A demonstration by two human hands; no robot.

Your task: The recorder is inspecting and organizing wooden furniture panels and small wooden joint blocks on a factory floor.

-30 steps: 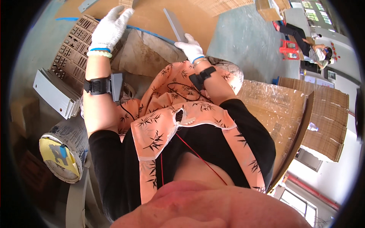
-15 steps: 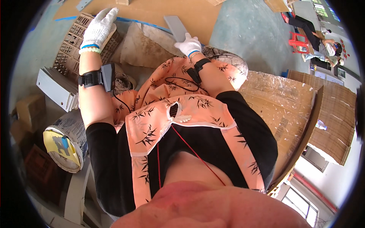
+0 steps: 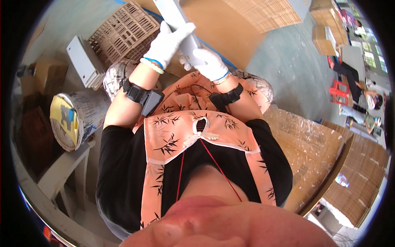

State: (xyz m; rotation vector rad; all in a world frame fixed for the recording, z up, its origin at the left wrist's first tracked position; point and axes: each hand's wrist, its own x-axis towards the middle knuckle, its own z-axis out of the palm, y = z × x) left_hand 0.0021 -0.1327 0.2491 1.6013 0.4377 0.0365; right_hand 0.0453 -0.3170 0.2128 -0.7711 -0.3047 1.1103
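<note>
Both my hands wear white knitted gloves and are on one long, narrow, light grey board (image 3: pixel 170 13), which slants up and away in front of my lap. My left hand (image 3: pixel 166 45) lies against the board's left side, thumb apart and fingers reaching across it. My right hand (image 3: pixel 212 65) grips the near end from the right, and white glove fingertips show beneath it. The board's far end runs out of the top of the picture. Left of my left hand stands a stack of similar light grey boards (image 3: pixel 84 61).
A brown slotted plastic crate (image 3: pixel 123 31) stands beyond the stack. At left is a paint-smeared bucket (image 3: pixel 82 117). A large brown sheet (image 3: pixel 222 24) lies ahead, with slatted material (image 3: pixel 267 14) on its far side. Worn cardboard (image 3: pixel 304 152) is at my right. People sit farther off near a red stool (image 3: pixel 339 91).
My left hand has come from above the crate rightward onto the board. My right hand still holds the board, now raised closer to me. The view has turned, shifting the surroundings.
</note>
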